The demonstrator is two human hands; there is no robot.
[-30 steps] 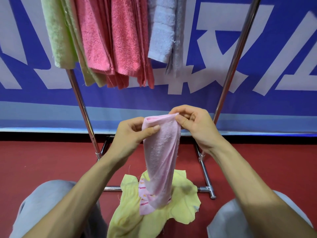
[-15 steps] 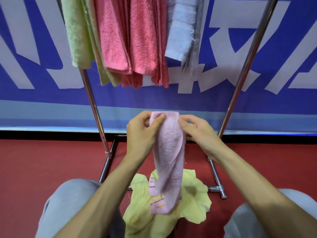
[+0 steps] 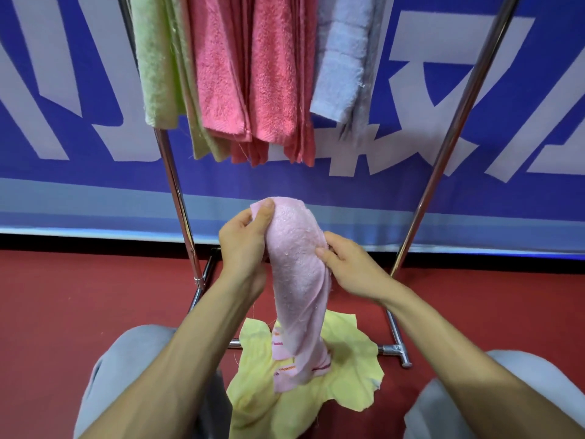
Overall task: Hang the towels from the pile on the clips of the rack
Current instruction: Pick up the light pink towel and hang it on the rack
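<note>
A light pink towel (image 3: 297,280) hangs folded lengthwise between my hands, its striped lower end over the pile. My left hand (image 3: 243,245) pinches its top left corner with the thumb on the cloth. My right hand (image 3: 345,267) grips its right edge a little lower. Below lies a yellow towel (image 3: 348,369) on the red floor between my knees. On the chrome rack (image 3: 443,147) hang green towels (image 3: 158,64), pink towels (image 3: 247,74) and a pale blue towel (image 3: 342,58). The clips are out of view above.
A blue banner with white lettering (image 3: 522,122) stands behind the rack. The rack's base bar and foot (image 3: 395,351) lie on the red floor (image 3: 63,312) just right of the pile. My grey-trousered knees (image 3: 126,359) flank the pile.
My hands have drawn closer together. The right hand slid from the towel's top edge down to its right side, and the towel has bunched into a narrower fold. The view tilted slightly.
</note>
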